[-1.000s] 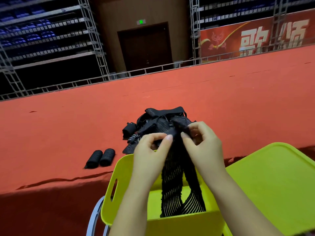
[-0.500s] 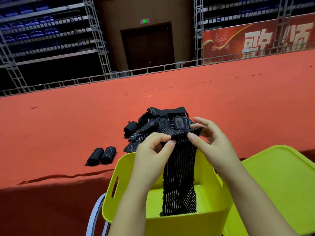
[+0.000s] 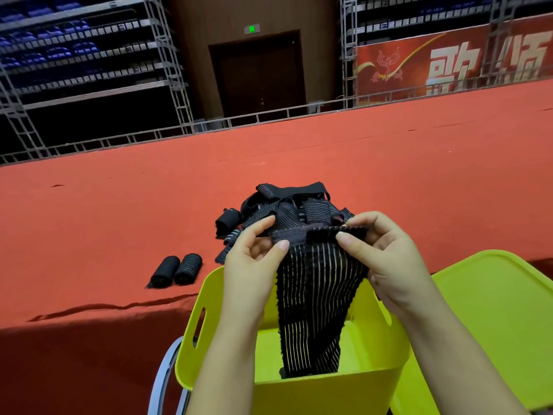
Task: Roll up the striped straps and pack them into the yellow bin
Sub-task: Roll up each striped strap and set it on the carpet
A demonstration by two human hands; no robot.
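Observation:
A black strap with thin pale stripes [image 3: 314, 301] hangs flat from both my hands down into the yellow bin [image 3: 326, 393]. My left hand [image 3: 251, 265] pinches its top edge at the left corner. My right hand [image 3: 380, 259] pinches the same edge at the right. Behind my hands a tangled pile of more striped straps [image 3: 287, 205] lies on the red-covered table [image 3: 119, 220]. Two rolled straps [image 3: 176, 269] lie side by side on the table to the left of the bin.
A yellow lid [image 3: 493, 319] lies to the right of the bin. A grey metal chair rim [image 3: 163, 381] shows under the bin's left side. The table's front edge runs just behind the bin. Metal scaffolding and a red banner stand far behind.
My hands have spread the strap's top edge wider and flatter. The strap hangs straighter into the bin.

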